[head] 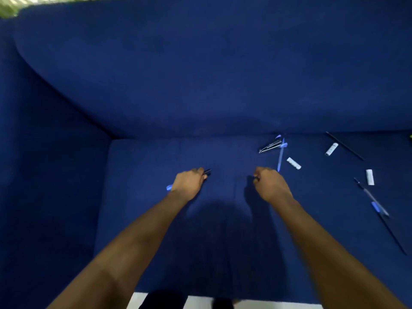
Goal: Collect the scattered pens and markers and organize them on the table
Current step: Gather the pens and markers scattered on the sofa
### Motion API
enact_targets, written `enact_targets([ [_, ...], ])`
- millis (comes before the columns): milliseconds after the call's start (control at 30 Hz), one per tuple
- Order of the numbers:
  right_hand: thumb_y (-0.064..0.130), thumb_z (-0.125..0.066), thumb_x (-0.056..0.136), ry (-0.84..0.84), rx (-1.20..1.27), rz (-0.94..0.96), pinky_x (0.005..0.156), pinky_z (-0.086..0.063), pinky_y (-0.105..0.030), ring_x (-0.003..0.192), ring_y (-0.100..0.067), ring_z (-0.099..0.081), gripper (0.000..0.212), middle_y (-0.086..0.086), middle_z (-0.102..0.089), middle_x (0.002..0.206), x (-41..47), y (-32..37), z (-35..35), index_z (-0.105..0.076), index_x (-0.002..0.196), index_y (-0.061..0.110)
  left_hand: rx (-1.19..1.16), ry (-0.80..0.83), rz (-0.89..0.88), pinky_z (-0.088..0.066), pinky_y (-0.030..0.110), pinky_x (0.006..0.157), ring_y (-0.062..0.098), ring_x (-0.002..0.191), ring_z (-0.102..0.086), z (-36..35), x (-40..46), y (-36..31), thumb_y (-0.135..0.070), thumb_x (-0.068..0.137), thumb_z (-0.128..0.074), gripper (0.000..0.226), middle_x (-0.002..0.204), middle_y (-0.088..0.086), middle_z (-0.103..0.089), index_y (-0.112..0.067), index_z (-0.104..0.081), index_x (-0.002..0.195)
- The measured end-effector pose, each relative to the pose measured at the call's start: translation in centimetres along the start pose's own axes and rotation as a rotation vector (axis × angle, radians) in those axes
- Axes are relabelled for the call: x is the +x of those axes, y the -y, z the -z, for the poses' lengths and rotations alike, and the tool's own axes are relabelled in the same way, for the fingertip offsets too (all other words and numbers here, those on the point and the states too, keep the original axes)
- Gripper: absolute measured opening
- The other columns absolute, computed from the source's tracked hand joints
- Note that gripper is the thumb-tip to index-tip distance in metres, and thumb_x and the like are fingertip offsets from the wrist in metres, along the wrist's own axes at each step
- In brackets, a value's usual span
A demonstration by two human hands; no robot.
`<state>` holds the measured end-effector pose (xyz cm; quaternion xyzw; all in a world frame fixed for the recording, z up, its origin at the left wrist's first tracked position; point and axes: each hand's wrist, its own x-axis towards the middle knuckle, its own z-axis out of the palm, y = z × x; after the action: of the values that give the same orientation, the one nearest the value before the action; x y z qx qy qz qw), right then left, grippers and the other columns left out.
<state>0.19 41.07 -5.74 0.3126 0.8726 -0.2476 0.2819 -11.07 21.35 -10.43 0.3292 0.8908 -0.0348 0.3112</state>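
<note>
Both arms reach over a dark blue sofa seat (156, 219). My left hand (189, 181) is closed around a pen: its blue end (169, 187) sticks out on the left and its dark tip (207, 171) on the right. My right hand (270, 184) is closed on a pen, whose dark end (256, 178) shows at the fingers and whose blue barrel (280, 157) rises behind the hand. Another pen with a blue clip (374, 202) lies at the right. A thin black stick-like pen (344, 146) lies far right, near the backrest.
A silver metal clip-like object (269, 146) lies by the blue barrel. Three small white caps or tubes (293, 163) (331, 149) (370, 177) are scattered on the right of the seat. The sofa armrest (55, 175) rises at left, the backrest (200, 74) behind. White floor (200, 301) shows at the bottom.
</note>
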Motion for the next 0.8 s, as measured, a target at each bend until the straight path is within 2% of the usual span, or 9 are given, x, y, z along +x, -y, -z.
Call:
enact_targets([
  [100, 0.01, -0.045, 0.095, 0.027, 0.011, -0.023, 0.085, -0.046, -0.035, 0.111, -0.035, -0.055, 0.025, -0.016, -0.056, 0.124, 1.9, -3.6, 0.6, -0.053, 0.118, 0.004, -0.093, -0.049, -0.013, -0.045, 0.038, 0.076, 0.033, 0.104, -0.06, 2.0, 4.7, -6.2, -0.04, 0.099, -0.039, 0.038, 0.118, 0.012, -0.059, -0.008, -0.053, 0.114],
  [200, 0.016, -0.046, 0.097, 0.072, -0.044, 0.044, 0.092, -0.043, -0.037, 0.122, -0.035, -0.047, 0.041, -0.015, -0.04, 0.141, 5.1, -6.8, 1.1, -0.04, 0.137, 0.007, -0.161, -0.073, -0.025, -0.046, 0.039, 0.081, 0.031, 0.112, -0.056, 3.1, 10.2, -13.0, -0.045, 0.092, -0.052, 0.048, 0.128, 0.011, -0.052, -0.008, -0.049, 0.122],
  [267, 0.02, -0.047, 0.098, 0.01, -0.055, 0.086, 0.095, -0.041, -0.038, 0.125, -0.032, -0.044, 0.047, -0.013, -0.033, 0.147, 7.5, -7.7, 0.9, -0.035, 0.142, 0.008, -0.151, -0.097, -0.034, -0.046, 0.039, 0.083, 0.03, 0.114, -0.055, 3.1, 13.1, -16.1, -0.044, 0.089, -0.057, 0.053, 0.13, 0.011, -0.048, -0.008, -0.047, 0.127],
  [400, 0.01, -0.041, 0.098, -0.15, -0.06, 0.071, 0.085, -0.042, -0.037, 0.118, -0.029, -0.046, 0.034, -0.012, -0.036, 0.143, 9.5, -9.9, -0.7, -0.048, 0.131, 0.007, -0.06, -0.085, -0.004, -0.046, 0.041, 0.084, 0.032, 0.116, -0.052, 1.0, 16.1, -20.5, -0.035, 0.09, -0.055, 0.049, 0.131, 0.012, -0.048, -0.007, -0.042, 0.129],
  [467, 0.0, -0.041, 0.093, -0.195, -0.119, 0.117, 0.086, -0.043, -0.035, 0.115, -0.028, -0.049, 0.035, -0.013, -0.034, 0.143, 9.2, -10.4, -1.2, -0.049, 0.127, 0.005, -0.091, -0.11, 0.022, -0.046, 0.041, 0.081, 0.033, 0.113, -0.054, 0.1, 16.0, -20.6, -0.034, 0.09, -0.055, 0.047, 0.127, 0.013, -0.05, -0.007, -0.041, 0.126],
  [567, -0.005, -0.048, 0.087, -0.204, -0.1, 0.137, 0.089, -0.043, -0.033, 0.111, -0.027, -0.05, 0.047, -0.014, -0.041, 0.132, 7.8, -12.0, -1.3, -0.041, 0.132, 0.006, -0.229, -0.203, 0.135, -0.044, 0.039, 0.076, 0.036, 0.106, -0.058, -1.2, 14.6, -21.2, -0.031, 0.094, -0.048, 0.039, 0.125, 0.014, -0.053, -0.007, -0.042, 0.123],
  [667, -0.006, -0.049, 0.086, -0.215, 0.014, 0.098, 0.083, -0.045, -0.033, 0.104, -0.027, -0.055, 0.048, -0.012, -0.051, 0.122, 6.0, -14.4, -0.4, -0.039, 0.131, 0.007, -0.379, -0.247, 0.326, -0.043, 0.041, 0.073, 0.039, 0.099, -0.058, -3.0, 12.4, -22.7, -0.023, 0.095, -0.044, 0.03, 0.123, 0.016, -0.052, -0.002, -0.041, 0.116],
  [800, 0.009, -0.052, 0.089, -0.322, 0.094, 0.106, 0.088, -0.043, -0.036, 0.11, -0.03, -0.052, 0.049, -0.011, -0.051, 0.124, 6.0, -18.5, 3.5, -0.037, 0.136, 0.006, -0.569, -0.163, 0.485, -0.043, 0.041, 0.086, 0.036, 0.113, -0.05, -4.0, 11.8, -26.7, -0.019, 0.092, -0.048, 0.033, 0.126, 0.017, -0.047, 0.001, -0.044, 0.117],
])
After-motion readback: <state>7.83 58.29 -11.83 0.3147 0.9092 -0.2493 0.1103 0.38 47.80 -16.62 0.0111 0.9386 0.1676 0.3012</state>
